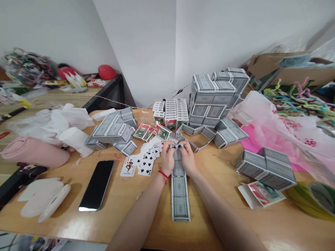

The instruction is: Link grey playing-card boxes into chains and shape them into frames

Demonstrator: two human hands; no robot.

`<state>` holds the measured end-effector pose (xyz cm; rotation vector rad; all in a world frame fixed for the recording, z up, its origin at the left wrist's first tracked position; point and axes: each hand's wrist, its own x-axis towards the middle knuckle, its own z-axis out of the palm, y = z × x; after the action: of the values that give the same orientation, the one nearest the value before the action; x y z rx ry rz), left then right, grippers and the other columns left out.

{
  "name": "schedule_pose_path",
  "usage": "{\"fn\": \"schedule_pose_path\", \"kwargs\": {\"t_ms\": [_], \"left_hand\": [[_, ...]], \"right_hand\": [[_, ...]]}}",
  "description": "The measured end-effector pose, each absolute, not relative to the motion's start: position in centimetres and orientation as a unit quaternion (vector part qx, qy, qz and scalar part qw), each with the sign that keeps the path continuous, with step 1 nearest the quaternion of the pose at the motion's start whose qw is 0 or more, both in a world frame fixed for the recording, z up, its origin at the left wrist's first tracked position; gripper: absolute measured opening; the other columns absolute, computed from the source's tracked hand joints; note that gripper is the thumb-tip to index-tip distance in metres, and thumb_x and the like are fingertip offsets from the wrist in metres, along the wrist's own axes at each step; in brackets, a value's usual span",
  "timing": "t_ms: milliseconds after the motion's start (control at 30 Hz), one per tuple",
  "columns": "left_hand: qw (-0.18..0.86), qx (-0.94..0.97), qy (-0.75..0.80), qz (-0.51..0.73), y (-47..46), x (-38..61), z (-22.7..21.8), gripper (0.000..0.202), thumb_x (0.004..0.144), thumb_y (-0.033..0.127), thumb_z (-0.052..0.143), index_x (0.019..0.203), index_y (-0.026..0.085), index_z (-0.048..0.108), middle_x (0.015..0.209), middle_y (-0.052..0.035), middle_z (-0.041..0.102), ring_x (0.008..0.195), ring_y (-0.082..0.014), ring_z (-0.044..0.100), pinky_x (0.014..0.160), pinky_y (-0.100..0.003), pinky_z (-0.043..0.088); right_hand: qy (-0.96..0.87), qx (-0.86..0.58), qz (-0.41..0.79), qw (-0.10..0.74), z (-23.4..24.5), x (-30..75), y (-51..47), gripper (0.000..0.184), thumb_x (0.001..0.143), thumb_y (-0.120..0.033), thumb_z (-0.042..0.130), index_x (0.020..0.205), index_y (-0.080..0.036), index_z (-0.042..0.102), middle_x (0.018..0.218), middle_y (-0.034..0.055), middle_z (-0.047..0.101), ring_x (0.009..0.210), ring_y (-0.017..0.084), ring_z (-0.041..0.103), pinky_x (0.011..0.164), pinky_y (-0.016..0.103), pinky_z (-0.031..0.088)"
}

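A strip of joined playing cards (180, 188), grey patterned backs up, lies lengthwise on the table between my forearms. My left hand (168, 159) and my right hand (188, 159) are both closed on its far end, thumbs side by side and the end raised toward me. A red string circles my left wrist. Loose face-up playing cards (145, 163) spread to the left of my hands, a joker among them. Just beyond my right hand stands a zigzag ring of joined cards (206, 134). Card boxes (142, 131) lie behind the loose cards.
Tall stacked blocks of cards (209, 94) rise at the back right, with smaller card blocks (112, 129) at left and another card block (265, 167) at right. A phone (96, 184) lies left; yellow-green tape (314, 198) sits at the right edge. Pink plastic (277, 125) covers the far right.
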<state>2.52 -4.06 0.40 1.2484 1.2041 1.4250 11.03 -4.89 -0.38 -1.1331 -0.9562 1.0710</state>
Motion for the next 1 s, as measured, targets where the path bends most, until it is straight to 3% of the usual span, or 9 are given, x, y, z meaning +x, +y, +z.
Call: {"fn": "schedule_pose_path", "kwargs": {"t_ms": [600, 867, 1000], "left_hand": [[0.458, 0.472, 0.474, 0.585, -3.98, 2.40, 0.41, 0.010, 0.068, 0.016, 0.043, 0.060, 0.017, 0.049, 0.066, 0.0001, 0.051, 0.069, -0.0138, 0.047, 0.067, -0.025, 0.036], [0.457, 0.487, 0.474, 0.574, -4.10, 2.27, 0.61, 0.008, 0.068, 0.017, 0.044, 0.062, 0.018, 0.049, 0.065, 0.0000, 0.049, 0.068, -0.0136, 0.046, 0.064, -0.024, 0.037], [0.431, 0.508, 0.478, 0.573, -4.15, 2.09, 0.69, 0.008, 0.069, 0.017, 0.042, 0.063, 0.018, 0.047, 0.066, -0.0001, 0.049, 0.066, -0.0135, 0.046, 0.063, -0.024, 0.037]], "right_hand": [[-0.409, -0.489, 0.457, 0.621, -0.60, 10.94, -5.07, 0.008, 0.071, -0.025, 0.045, 0.073, -0.021, 0.052, 0.076, -0.0016, 0.052, 0.073, 0.015, 0.047, 0.070, 0.027, 0.036], [-0.374, -0.517, 0.463, 0.615, -0.34, 10.81, -5.07, 0.021, 0.075, -0.041, 0.049, 0.071, -0.021, 0.052, 0.067, -0.0030, 0.049, 0.062, 0.013, 0.043, 0.059, 0.025, 0.035], [-0.374, -0.540, 0.451, 0.605, -0.52, 10.71, -4.77, 0.021, 0.073, -0.041, 0.051, 0.076, -0.020, 0.052, 0.070, -0.0017, 0.051, 0.064, 0.013, 0.044, 0.058, 0.024, 0.036]]}}
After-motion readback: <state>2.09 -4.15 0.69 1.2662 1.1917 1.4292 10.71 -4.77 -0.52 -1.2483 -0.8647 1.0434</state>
